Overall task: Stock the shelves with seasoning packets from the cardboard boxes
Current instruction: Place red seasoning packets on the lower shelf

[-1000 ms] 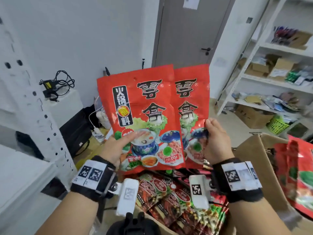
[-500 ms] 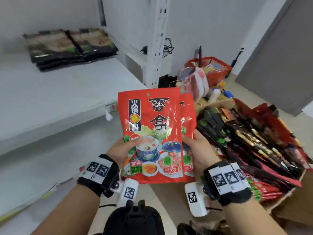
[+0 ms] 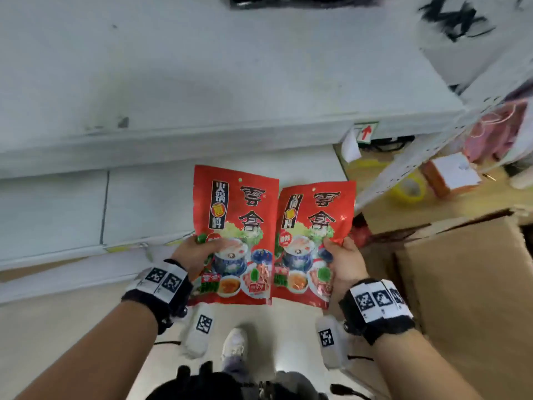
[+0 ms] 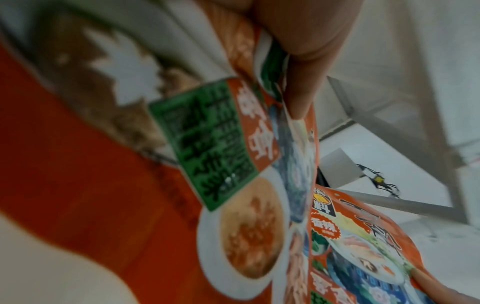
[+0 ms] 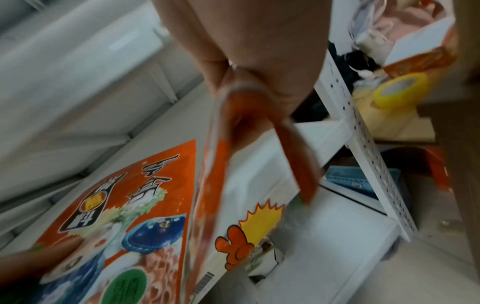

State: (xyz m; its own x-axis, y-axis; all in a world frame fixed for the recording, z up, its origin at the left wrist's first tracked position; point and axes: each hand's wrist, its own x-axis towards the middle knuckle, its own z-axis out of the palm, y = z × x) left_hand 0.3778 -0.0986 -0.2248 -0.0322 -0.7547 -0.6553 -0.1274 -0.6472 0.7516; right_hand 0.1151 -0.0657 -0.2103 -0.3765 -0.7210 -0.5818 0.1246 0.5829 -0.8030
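Observation:
Two red seasoning packets with black characters and hotpot pictures hang side by side in front of the white shelves. My left hand [image 3: 199, 252] pinches the left packet [image 3: 236, 215] at its lower left edge, thumb on the front. My right hand [image 3: 343, 261] pinches the right packet [image 3: 317, 226] at its lower right edge. The left wrist view shows my thumb [image 4: 298, 82] pressed on the left packet [image 4: 233, 216], blurred. In the right wrist view, my fingers [image 5: 259, 61] grip the right packet [image 5: 215, 185] edge-on. The upper shelf board [image 3: 202, 82] lies above, the lower shelf board [image 3: 144, 203] just behind the packets.
A shut cardboard box [image 3: 467, 284] stands at my right. A perforated white shelf post [image 3: 409, 157] slants between shelf and box. Yellow tape roll [image 3: 409, 189] and an orange-white box [image 3: 452, 174] lie beyond it. Dark packets [image 3: 311, 1] rest at the upper shelf's back. My shoe [image 3: 235, 342] is below.
My view swung from the open box to down at the shelves. The two packets, overlapped before, are now drawn apart side by side and held lower, near the lower shelf.

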